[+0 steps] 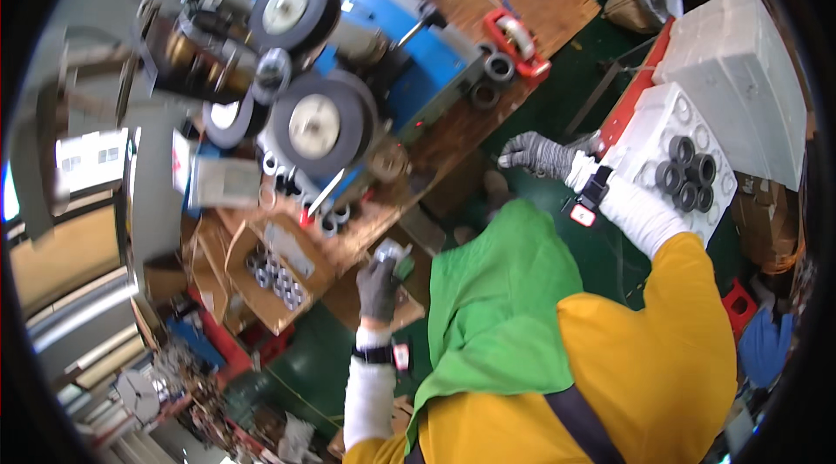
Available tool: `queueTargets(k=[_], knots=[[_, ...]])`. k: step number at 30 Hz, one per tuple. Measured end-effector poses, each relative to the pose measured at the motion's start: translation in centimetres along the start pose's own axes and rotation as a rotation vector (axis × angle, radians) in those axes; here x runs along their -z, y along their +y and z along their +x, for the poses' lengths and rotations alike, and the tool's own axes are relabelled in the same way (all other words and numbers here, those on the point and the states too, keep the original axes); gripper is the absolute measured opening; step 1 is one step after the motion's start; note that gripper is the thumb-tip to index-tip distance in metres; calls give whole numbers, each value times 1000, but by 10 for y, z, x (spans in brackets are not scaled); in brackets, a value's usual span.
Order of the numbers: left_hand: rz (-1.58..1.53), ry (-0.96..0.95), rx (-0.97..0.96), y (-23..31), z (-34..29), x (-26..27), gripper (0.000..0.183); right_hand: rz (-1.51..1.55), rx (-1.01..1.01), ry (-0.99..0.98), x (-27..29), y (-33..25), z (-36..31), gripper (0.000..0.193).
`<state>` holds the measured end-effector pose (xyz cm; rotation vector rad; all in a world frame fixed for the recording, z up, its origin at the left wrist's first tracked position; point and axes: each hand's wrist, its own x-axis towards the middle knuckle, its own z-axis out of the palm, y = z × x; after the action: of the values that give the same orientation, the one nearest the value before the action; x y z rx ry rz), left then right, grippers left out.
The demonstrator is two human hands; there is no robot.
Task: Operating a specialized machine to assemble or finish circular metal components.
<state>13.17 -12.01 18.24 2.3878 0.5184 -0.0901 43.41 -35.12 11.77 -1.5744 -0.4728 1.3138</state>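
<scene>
Left grip: my left hand (379,288), in a grey glove, is closed on a pale shiny piece (392,251); it sits at my fingertips, off the front edge of the bench, too blurred to name.
Right grip: my right hand (535,155), also gloved, has its fingers curled over the floor, between bench and white tray; cannot tell whether anything is inside it.
Rings by the right: five dark rings (686,173) cluster on the white tray (646,129), beyond my right wrist, well apart from the fingers.
Rings by the left: a cardboard box (239,265) left of my left hand holds rows of small grey rings (280,279).
Bench: worn brown wooden bench (557,3), running diagonally; a blue machine (427,55) with large grey wheels (318,126) stands on it. Near its far right corner, a red tape dispenser (520,44) beside a few more rings (496,69).
Room: green floor (570,129); stacked whitish trays (736,81) at right; window (91,159) at left.
Clothing: green apron (505,299), yellow top (649,333), white cuffs.
Markings: a red-and-white tag (583,215) at my right wrist carries a small mark; another tag (401,357) at the left wrist, mark unclear.
</scene>
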Motion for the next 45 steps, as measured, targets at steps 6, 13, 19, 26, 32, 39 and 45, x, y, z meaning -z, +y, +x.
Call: queueTargets(k=[6, 13, 19, 26, 32, 39, 45], knots=[[-1023, 47, 589, 29, 1, 10, 32, -650, 465, -278, -131, -112, -35, 21], [-920, 52, 351, 44, -37, 30, 31, -955, 329, -191, -194, -132, -51, 31], [-1227, 19, 432, 49, -63, 52, 26, -658, 361, -246, -181, -120, -50, 34], [-1451, -51, 300, 51, -68, 60, 29, -678, 764, -133, -191, -130, -65, 35], [-1434, -55, 296, 44, -60, 58, 32, -595, 787, -115, -182, -132, -72, 36], [-1335, -86, 240, 68, -42, 53, 25, -540, 628, -62, -193, -112, -54, 42], [-938, -189, 55, 76, -24, 51, 33, -700, 677, -55, -188, -96, -38, 44]])
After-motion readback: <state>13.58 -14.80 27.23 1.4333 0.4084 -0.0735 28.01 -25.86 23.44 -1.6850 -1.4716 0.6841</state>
